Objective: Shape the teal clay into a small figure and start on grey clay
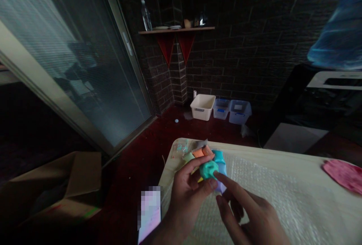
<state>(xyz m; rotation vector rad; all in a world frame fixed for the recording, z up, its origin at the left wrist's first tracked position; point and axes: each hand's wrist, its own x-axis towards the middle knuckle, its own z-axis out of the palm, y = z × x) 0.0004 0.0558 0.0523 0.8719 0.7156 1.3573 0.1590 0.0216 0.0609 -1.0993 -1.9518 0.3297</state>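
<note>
Above the pale counter (296, 160), the left hand (188, 192) holds the green lump (207, 171) in its fingers while the right hand (251, 211), fingers slightly apart, touches it; pressing seems the present step, next needing steady support.

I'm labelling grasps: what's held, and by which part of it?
The left hand holds the green lump by its near and far edges, between thumb and fingers; the right hand appears only to touch it.

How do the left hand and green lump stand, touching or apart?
Touching: the head view shows the left hand holding the green lump between thumb and fingers.
</note>
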